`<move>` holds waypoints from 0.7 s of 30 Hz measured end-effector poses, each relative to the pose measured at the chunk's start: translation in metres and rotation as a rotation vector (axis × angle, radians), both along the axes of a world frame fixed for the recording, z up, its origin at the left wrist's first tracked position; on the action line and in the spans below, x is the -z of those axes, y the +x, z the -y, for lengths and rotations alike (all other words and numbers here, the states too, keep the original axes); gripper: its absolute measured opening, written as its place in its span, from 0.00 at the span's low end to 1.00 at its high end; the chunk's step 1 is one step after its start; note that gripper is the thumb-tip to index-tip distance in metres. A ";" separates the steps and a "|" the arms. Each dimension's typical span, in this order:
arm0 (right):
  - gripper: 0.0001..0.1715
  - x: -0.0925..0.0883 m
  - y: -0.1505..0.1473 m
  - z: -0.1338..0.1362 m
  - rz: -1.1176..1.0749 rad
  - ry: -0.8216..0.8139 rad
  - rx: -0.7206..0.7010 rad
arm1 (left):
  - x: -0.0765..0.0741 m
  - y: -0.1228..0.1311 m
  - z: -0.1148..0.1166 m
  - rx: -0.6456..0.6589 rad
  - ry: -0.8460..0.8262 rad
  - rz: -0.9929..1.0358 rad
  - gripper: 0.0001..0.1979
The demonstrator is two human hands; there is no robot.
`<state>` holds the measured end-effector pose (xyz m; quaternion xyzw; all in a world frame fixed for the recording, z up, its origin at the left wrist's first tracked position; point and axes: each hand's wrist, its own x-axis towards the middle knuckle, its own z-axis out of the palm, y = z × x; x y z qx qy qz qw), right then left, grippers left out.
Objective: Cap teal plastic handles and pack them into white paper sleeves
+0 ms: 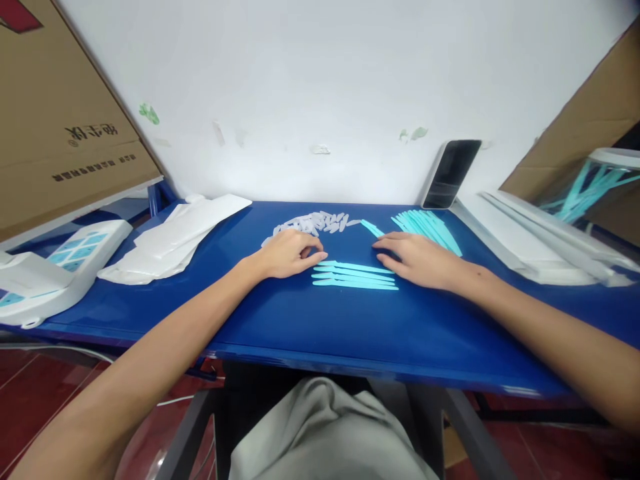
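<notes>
My left hand (291, 253) rests by the left ends of a short row of slim turquoise eyebrow razors (355, 275). Its fingers are loosely curled, and a small gap shows between thumb and index finger with nothing visible in it. My right hand (417, 257) has its fingers closed at the near end of a single turquoise razor (371, 228), which points up and left toward the caps. How firmly it is gripped is partly hidden. Small translucent caps (320, 222) lie heaped behind my left hand. Beyond my right hand fans out a pile of turquoise razors (433, 228).
White paper-like sleeves (175, 233) and a white tray with blue cells (80, 250) lie left on the blue table (325, 327). A phone (453, 173) leans on the wall. Long white pieces (525, 247) and a clear tub of turquoise sticks (595, 187) stand right. Cardboard flanks both sides.
</notes>
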<state>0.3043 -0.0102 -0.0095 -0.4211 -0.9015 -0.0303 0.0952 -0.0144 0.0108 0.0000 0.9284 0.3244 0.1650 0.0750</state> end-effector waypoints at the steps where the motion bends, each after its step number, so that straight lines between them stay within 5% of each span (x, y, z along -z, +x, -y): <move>1: 0.27 -0.001 -0.003 0.003 -0.012 0.000 -0.036 | 0.000 0.000 0.000 -0.001 0.002 -0.002 0.21; 11: 0.24 -0.010 -0.016 0.015 -0.033 0.046 -0.092 | 0.002 0.004 0.004 0.032 0.089 -0.019 0.25; 21: 0.25 -0.003 -0.013 0.011 -0.036 0.069 -0.050 | 0.007 0.009 0.007 -0.012 -0.132 -0.183 0.31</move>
